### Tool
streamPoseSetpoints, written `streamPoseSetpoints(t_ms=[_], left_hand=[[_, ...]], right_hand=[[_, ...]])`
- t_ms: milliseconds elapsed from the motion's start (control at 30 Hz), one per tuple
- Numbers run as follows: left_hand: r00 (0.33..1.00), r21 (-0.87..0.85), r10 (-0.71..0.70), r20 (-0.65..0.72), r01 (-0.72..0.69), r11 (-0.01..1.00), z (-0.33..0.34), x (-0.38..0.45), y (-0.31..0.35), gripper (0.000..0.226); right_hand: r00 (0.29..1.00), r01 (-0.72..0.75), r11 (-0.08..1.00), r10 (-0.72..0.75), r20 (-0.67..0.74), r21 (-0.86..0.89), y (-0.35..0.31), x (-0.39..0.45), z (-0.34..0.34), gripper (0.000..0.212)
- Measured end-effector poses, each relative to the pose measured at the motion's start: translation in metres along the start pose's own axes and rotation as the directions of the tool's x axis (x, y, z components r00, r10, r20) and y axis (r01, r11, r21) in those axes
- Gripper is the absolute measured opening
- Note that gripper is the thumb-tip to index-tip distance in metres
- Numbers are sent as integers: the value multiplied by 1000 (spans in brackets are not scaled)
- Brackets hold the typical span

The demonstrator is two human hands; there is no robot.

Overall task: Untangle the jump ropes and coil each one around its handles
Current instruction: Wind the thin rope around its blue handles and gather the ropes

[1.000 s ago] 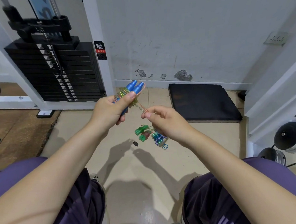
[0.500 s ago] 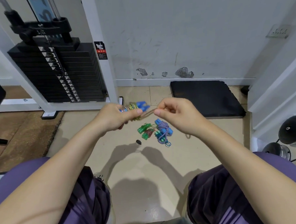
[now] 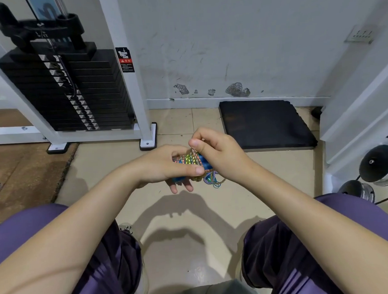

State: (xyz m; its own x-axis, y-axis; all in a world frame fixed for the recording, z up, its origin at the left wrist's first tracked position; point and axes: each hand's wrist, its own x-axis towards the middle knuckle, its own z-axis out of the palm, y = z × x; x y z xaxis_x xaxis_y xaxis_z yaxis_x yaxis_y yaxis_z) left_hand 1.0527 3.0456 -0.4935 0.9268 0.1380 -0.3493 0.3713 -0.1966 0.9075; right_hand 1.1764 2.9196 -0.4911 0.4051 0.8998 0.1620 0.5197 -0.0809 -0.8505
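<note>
Both hands' fingers [image 3: 196,170] around rope-wrapped handles [image 3: 192,159]

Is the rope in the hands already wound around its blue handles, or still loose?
Mostly wound: several turns of the rope cross the blue handles; the right hand pinches its end.

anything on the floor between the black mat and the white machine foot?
Head view: bare beige tile between the black mat and the white machine foot; nothing lies on that stretch.
</note>
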Motion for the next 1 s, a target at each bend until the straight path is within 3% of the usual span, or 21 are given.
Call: streamPoseSetpoints(t_ms=[167, 267, 433, 633, 800, 933, 1000], left_hand=[[995, -97, -10, 98, 20, 995, 2, -3, 5, 30], [999, -85, 17, 39, -13, 996, 5, -3, 4, 34], [995, 49, 95, -26, -94, 994, 2, -7, 5, 19], [979, 169, 170, -111, -150, 974, 6, -5, 4, 27], [958, 190, 209, -194, -172, 967, 9, -3, 4, 13], [923, 142, 216, -318, -179, 974, 3, 1, -1, 41], [911, 70, 236, -339, -226, 972, 2, 1, -2, 42]], right_hand=[[1000, -19, 999, 19, 14, 27, -4, 1, 5, 25], [999, -38, 997, 36, 33, 63, -4, 1, 2, 24], [985, -155, 964, 134, 107, 215, 1, 3, -14, 11], [972, -219, 931, 183, 146, 292, 6, 3, -17, 26], [945, -300, 917, 248, 213, 264, 5, 2, -19, 28], [932, -352, 899, 308, 193, 262, 2, 3, -23, 45], [917, -387, 869, 329, 224, 307, 1, 4, -21, 53]])
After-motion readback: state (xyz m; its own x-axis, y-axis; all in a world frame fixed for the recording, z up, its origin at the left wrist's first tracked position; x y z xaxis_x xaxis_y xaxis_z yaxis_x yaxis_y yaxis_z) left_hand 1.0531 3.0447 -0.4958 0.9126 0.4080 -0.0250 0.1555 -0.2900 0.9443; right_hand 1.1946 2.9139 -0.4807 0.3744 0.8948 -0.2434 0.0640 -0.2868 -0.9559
